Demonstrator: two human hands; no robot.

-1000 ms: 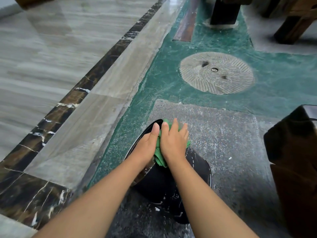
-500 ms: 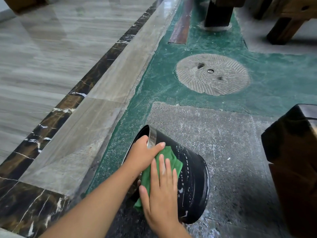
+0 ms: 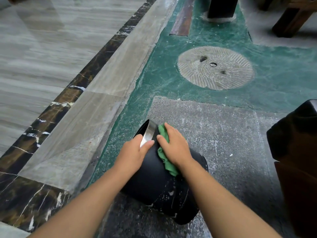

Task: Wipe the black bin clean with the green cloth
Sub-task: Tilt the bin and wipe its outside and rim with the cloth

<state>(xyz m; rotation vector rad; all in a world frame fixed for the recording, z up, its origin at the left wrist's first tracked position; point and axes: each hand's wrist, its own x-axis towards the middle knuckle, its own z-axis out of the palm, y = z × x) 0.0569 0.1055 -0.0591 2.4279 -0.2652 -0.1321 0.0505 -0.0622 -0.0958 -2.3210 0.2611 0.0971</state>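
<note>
The black bin lies tilted on its side on the grey floor, its silver rim band pointing away to the upper left and white streaks near its base. My left hand grips the bin's upper side by the rim, thumb across the top. My right hand presses the green cloth flat against the bin's outer wall, near the rim. Most of the cloth is hidden under the palm.
A dark wooden block stands close at the right. A round carved stone disc is set in the green floor ahead. Dark furniture legs stand at the far top. Polished marble floor lies to the left.
My right hand has slid the cloth from near the bin's base up its wall toward the rim. The left hand stays on the rim side of the bin.
</note>
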